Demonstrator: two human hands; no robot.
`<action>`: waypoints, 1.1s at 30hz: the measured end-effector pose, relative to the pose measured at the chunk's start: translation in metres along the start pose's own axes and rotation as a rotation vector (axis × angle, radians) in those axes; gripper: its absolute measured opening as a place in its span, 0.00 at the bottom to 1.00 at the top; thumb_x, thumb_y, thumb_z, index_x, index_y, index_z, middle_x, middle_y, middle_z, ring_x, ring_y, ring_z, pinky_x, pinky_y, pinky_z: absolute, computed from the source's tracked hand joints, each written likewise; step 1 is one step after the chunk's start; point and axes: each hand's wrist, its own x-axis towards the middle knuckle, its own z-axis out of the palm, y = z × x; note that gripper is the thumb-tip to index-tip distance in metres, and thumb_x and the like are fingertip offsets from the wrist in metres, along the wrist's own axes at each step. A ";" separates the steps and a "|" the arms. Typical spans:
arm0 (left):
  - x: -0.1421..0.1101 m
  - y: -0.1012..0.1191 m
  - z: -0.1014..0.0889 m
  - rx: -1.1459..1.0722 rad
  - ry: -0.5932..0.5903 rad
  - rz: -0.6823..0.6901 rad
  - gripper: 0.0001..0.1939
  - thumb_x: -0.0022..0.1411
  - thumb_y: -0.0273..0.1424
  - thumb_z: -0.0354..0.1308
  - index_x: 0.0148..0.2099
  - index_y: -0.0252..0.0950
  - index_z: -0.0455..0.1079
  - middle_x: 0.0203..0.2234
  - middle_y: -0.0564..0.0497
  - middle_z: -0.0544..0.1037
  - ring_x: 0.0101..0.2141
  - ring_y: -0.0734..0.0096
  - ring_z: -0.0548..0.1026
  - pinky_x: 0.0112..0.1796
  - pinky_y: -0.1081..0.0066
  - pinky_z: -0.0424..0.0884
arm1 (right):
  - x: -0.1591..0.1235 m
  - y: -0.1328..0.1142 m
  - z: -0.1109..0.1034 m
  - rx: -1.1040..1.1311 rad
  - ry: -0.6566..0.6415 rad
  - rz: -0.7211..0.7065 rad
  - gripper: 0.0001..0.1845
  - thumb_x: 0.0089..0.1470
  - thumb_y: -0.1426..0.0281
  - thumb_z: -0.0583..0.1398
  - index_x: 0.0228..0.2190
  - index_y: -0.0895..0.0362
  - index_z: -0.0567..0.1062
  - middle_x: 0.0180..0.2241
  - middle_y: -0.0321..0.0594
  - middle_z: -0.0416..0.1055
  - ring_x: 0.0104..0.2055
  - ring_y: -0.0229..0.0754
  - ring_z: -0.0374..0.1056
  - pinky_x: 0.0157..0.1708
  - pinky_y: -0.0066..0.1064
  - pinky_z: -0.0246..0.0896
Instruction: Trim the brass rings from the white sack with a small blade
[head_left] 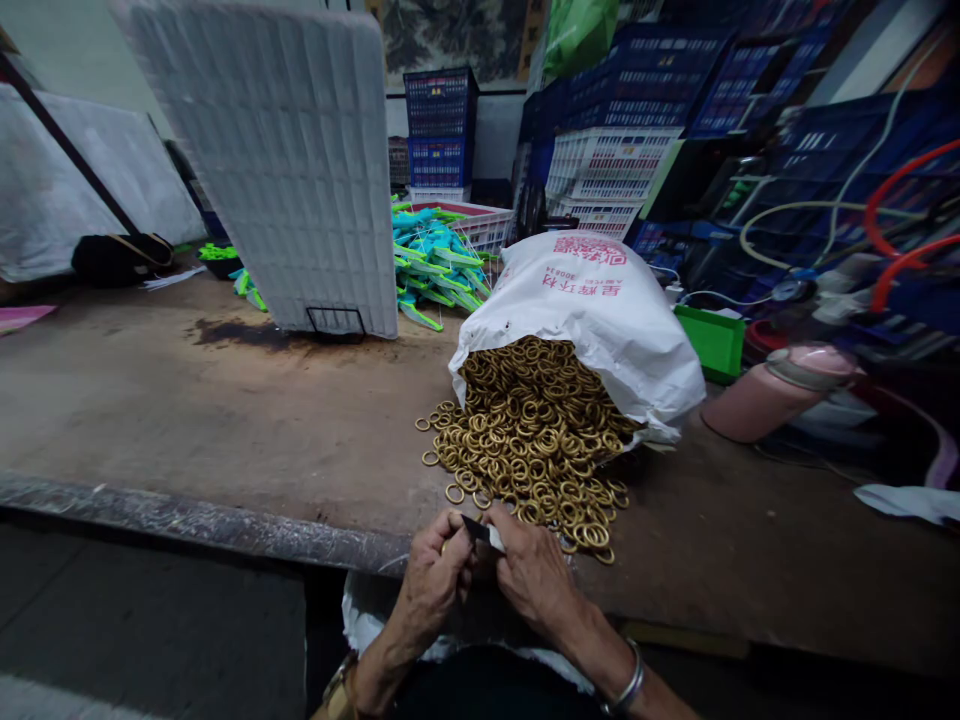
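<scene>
Both hands meet at the table's front edge, just before a heap of brass-coloured rings [525, 430]. In the fingers of my right hand [532, 570] is a small, flat black blade-like piece [476, 529] with a pale end. Its dark end reaches the fingertips of my left hand [435, 575], which are closed. A yellowish glint shows between the left fingers, but what they pinch is mostly hidden. The rings spill out of the mouth of a white woven sack [585, 310] with red print, lying on its side.
A tall white padded panel [300, 170] stands on the wooden table [187, 420]. Behind it lies a pile of blue-and-green pieces [439, 260]. To the right are a green tray [709, 342], a pink bottle [780, 390] and hoses. Stacked crates [615, 160] fill the back.
</scene>
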 end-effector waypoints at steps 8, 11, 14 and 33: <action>-0.006 -0.001 -0.003 0.005 -0.032 -0.013 0.17 0.53 0.43 0.54 0.26 0.36 0.57 0.13 0.61 0.60 0.12 0.86 0.55 0.13 0.83 0.51 | 0.004 0.004 0.002 -0.071 -0.064 0.037 0.18 0.40 0.81 0.49 0.35 0.56 0.65 0.28 0.39 0.71 0.29 0.39 0.65 0.25 0.27 0.42; -0.016 0.005 -0.004 -0.065 -0.104 -0.047 0.14 0.54 0.40 0.54 0.28 0.36 0.59 0.14 0.60 0.62 0.12 0.86 0.55 0.13 0.83 0.51 | 0.007 0.013 0.003 -0.137 -0.072 0.096 0.14 0.43 0.81 0.49 0.33 0.58 0.66 0.24 0.41 0.71 0.25 0.39 0.65 0.23 0.28 0.40; -0.021 0.014 -0.008 -0.229 -0.097 -0.076 0.12 0.54 0.39 0.55 0.29 0.36 0.59 0.15 0.60 0.62 0.12 0.85 0.56 0.12 0.82 0.51 | 0.010 0.018 0.008 -0.140 0.008 0.098 0.12 0.44 0.81 0.49 0.30 0.58 0.66 0.22 0.39 0.70 0.24 0.38 0.63 0.23 0.28 0.40; -0.007 0.013 -0.031 -0.429 0.046 -0.057 0.12 0.52 0.36 0.56 0.38 0.37 0.63 0.22 0.55 0.69 0.14 0.82 0.60 0.14 0.79 0.54 | 0.022 0.003 0.032 -0.327 0.024 0.147 0.13 0.49 0.79 0.49 0.38 0.58 0.63 0.32 0.45 0.71 0.34 0.45 0.67 0.30 0.31 0.47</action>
